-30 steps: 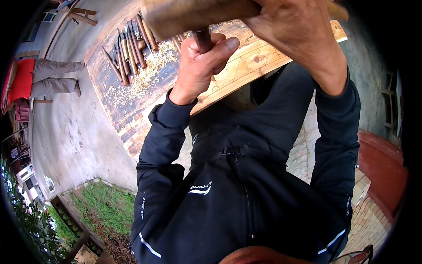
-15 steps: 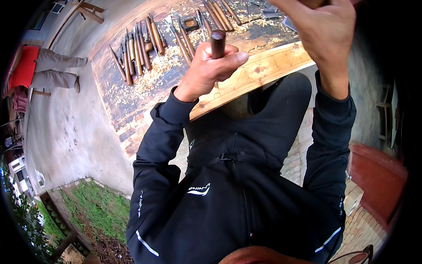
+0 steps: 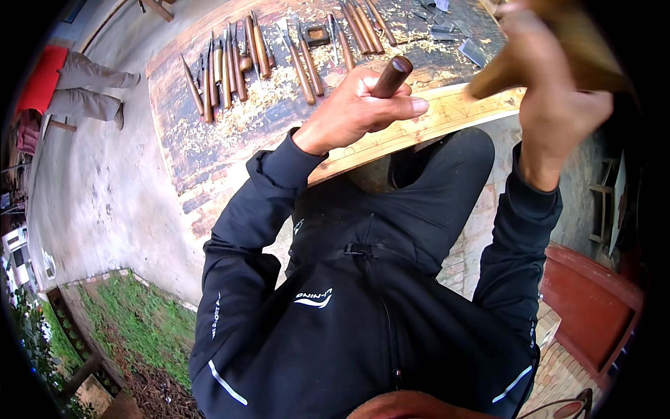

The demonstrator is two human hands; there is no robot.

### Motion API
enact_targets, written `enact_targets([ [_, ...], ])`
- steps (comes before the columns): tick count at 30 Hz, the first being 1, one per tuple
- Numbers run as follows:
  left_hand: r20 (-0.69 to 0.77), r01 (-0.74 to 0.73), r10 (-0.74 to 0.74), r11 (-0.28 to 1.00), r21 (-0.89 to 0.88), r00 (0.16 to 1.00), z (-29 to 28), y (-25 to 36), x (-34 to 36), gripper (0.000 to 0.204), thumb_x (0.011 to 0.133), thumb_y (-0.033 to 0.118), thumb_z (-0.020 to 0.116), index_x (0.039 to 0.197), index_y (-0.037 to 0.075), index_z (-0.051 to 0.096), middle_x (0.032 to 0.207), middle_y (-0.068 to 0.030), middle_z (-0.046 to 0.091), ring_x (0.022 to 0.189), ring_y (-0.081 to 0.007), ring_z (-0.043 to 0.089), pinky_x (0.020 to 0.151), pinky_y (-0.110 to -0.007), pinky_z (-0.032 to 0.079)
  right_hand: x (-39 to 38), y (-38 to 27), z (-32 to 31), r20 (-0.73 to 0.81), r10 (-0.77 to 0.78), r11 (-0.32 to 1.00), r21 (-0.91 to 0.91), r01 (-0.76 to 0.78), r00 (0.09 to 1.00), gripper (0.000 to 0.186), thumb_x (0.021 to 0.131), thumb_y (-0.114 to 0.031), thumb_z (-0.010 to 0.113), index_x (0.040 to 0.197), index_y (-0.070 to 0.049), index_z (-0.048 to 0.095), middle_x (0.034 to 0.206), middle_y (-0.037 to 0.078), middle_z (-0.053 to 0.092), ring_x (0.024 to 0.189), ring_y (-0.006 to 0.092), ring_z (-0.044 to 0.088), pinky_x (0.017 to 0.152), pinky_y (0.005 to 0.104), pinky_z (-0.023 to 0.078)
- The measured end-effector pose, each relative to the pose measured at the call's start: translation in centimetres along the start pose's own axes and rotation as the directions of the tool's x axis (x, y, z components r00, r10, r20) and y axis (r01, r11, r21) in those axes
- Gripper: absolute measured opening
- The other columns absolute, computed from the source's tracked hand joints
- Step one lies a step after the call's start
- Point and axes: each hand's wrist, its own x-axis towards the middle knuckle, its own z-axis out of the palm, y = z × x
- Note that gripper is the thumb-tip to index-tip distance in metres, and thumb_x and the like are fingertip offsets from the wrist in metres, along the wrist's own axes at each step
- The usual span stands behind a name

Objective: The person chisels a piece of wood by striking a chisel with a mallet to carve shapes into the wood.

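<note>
My left hand is closed around the brown wooden handle of a chisel, whose top end pokes up past my thumb and leans right. Its blade is hidden below the fist. Under that hand, a pale wooden board with pencilled lines lies along the bench's near edge. On the right, raised above the board's end, my right hand grips a wooden mallet. Both hand and mallet are smeared by motion. The mallet is apart from the chisel.
Several wood-handled carving tools lie in a row across the shaving-strewn workbench. A small dark square box sits among them, with grey metal pieces at the far right. Another person's legs show at left. A reddish-brown panel stands at lower right.
My right hand has come lower and turned, bringing the mallet well into view. My left hand appears farther right and a little lower, and the chisel handle now tilts right. The whole view has shifted slightly.
</note>
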Motion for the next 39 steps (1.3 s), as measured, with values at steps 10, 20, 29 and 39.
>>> enact_targets([
  [10,0.016,0.014,-0.014,0.999,0.042,1.000,0.4,0.0,0.7,0.049,0.091,0.035,0.082,0.061,0.011,0.051,0.060,0.0068,0.037,0.057,-0.0049,0.033,0.055,-0.028,0.027,-0.2,0.5,-0.7,-0.080,-0.085,0.976,-0.208,0.067,0.993,0.043,0.079,0.004,0.075,0.122,0.005,0.068,0.112,0.018,0.075,0.101,0.0280,0.074,0.088,0.0377,0.058],
  [20,0.073,0.022,-0.030,0.993,0.113,0.997,0.5,0.3,0.8,0.024,0.093,0.025,0.080,0.089,0.003,0.070,0.070,0.0071,0.052,0.067,-0.0030,0.044,0.059,-0.024,0.034,-1.1,-0.6,-0.4,0.353,-0.199,0.872,-0.362,0.329,0.914,0.052,0.067,-0.003,0.077,0.119,-0.004,0.074,0.107,0.020,0.074,0.094,0.0370,0.073,0.082,0.0408,0.057],
  [29,0.050,-0.025,0.018,0.987,0.157,0.999,1.0,0.7,0.6,0.029,0.097,0.029,0.076,0.096,0.000,0.070,0.068,0.0043,0.052,0.065,-0.0046,0.043,0.057,-0.027,0.036,-1.2,-1.1,-0.5,0.342,-0.195,0.875,-0.363,0.320,0.919,0.050,0.069,-0.005,0.079,0.119,-0.003,0.073,0.106,0.020,0.073,0.094,0.0376,0.073,0.082,0.0410,0.058],
  [39,-0.016,0.005,-0.002,0.973,0.232,1.000,0.2,0.0,1.2,0.036,0.098,0.030,0.072,0.079,0.000,0.069,0.060,0.0018,0.044,0.058,-0.0069,0.037,0.056,-0.030,0.031,-0.6,0.4,0.1,0.210,-0.340,0.888,-0.250,0.386,0.917,0.050,0.073,0.000,0.079,0.122,0.000,0.069,0.112,0.021,0.074,0.101,0.0378,0.074,0.091,0.0399,0.057],
])
